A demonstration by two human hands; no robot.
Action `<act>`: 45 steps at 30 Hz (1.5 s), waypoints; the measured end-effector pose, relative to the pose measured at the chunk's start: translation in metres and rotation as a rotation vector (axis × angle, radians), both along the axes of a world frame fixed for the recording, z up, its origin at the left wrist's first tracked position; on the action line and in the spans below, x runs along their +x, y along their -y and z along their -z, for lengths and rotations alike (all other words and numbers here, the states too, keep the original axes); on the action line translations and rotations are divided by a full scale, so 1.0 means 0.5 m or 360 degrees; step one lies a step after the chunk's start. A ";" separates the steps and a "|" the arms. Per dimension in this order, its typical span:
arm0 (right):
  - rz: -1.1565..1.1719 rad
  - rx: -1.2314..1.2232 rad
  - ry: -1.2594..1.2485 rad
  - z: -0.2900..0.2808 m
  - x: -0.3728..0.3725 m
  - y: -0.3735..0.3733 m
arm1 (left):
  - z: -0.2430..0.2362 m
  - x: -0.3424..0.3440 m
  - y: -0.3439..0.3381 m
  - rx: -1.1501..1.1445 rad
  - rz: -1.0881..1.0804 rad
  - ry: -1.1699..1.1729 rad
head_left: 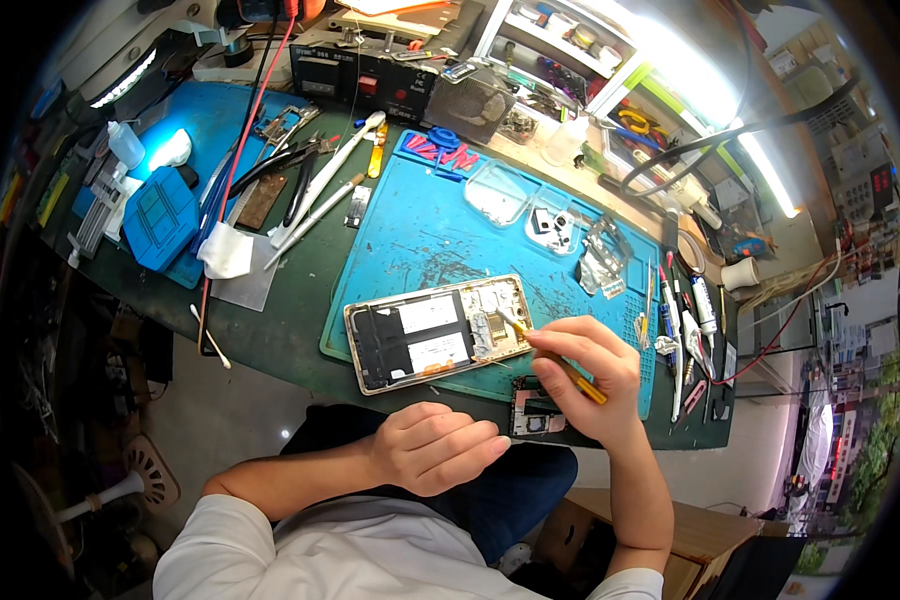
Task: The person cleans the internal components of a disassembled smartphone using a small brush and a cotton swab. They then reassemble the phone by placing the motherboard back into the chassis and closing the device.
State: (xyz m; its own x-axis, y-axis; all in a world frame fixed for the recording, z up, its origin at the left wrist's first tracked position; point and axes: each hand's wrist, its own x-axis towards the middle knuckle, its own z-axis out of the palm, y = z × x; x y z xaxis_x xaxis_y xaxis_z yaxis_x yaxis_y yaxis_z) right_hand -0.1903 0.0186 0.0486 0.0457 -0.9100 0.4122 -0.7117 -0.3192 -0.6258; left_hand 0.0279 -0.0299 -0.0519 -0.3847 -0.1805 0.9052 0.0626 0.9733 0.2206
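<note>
An opened smartphone (400, 335) lies on the blue work mat with its inside facing up. Its black battery area bears white labels, and bare metal and small parts show at its right end. My right hand (595, 380) pinches a slim hand tool with a yellow handle (582, 384). The tool's pale tip reaches the phone's right end; its exact kind is unclear. Loosely curled, my left hand (435, 447) hovers in front of the phone at the table's near edge. Its palm is hidden, so I cannot see whether it holds anything. A dark phone part (535, 424) lies under my right hand.
Clear plastic trays (497, 192), one with small parts, stand on the mat (390, 250). Crumpled foil (602, 258) lies at its right. Pens and tools (675, 335) line the right edge. Tweezers, a white cloth (227, 250) and a blue pad (163, 218) lie at left.
</note>
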 end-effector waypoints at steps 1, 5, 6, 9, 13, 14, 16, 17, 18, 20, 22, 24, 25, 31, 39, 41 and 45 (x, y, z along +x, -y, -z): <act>-0.0012 -0.0008 -0.0031 0.000 0.004 0.003 | 0.000 0.000 0.000 -0.0002 0.0001 0.0002; -0.0057 -0.0037 -0.0121 0.006 0.012 0.010 | -0.003 0.001 0.001 -0.0002 -0.0004 0.0010; -0.0060 -0.0024 -0.0121 0.006 0.014 0.009 | -0.001 0.001 0.001 0.0001 -0.0003 0.0009; -0.0075 0.0001 -0.0139 0.008 0.018 0.007 | 0.000 0.000 -0.001 0.0006 0.0000 0.0012; -0.0134 -0.0028 -0.0246 0.004 0.020 0.007 | 0.008 -0.006 -0.008 0.0065 -0.0041 -0.0057; -0.0150 -0.0031 -0.0265 0.004 0.020 0.007 | 0.007 -0.006 -0.008 0.0063 -0.0044 -0.0059; -0.0183 -0.0036 -0.0301 0.004 0.018 0.006 | 0.006 -0.006 -0.008 0.0059 -0.0051 -0.0061; -0.0166 -0.0043 -0.0287 0.002 0.018 0.005 | 0.005 -0.007 -0.008 0.0055 -0.0053 -0.0063; -0.0149 -0.0049 -0.0272 0.001 0.020 0.004 | 0.004 -0.008 -0.007 0.0051 -0.0056 -0.0065; -0.0145 -0.0058 -0.0260 0.001 0.020 0.003 | 0.003 -0.010 -0.007 0.0043 -0.0064 -0.0067; -0.0171 -0.0064 -0.0265 0.005 0.016 0.004 | 0.001 -0.010 -0.007 0.0035 -0.0073 -0.0067; -0.0177 -0.0051 -0.0262 0.003 0.016 0.002 | 0.001 -0.009 -0.006 0.0037 -0.0075 -0.0065; -0.0179 -0.0044 -0.0261 0.002 0.015 0.000 | 0.001 -0.009 -0.005 0.0038 -0.0075 -0.0065; 0.0059 -0.0122 -0.0120 0.008 0.002 -0.019 | -0.003 -0.005 -0.006 0.0048 -0.0089 -0.0026; 0.0559 -0.0104 0.0775 0.015 -0.058 -0.121 | -0.017 0.000 -0.011 0.0139 -0.0082 0.0142; 0.0647 -0.0092 0.0961 0.031 -0.067 -0.148 | -0.034 0.001 -0.017 0.0264 -0.0080 0.0253; 0.0660 -0.0042 0.0976 0.054 -0.076 -0.181 | -0.087 0.005 -0.020 0.0495 -0.0026 0.0546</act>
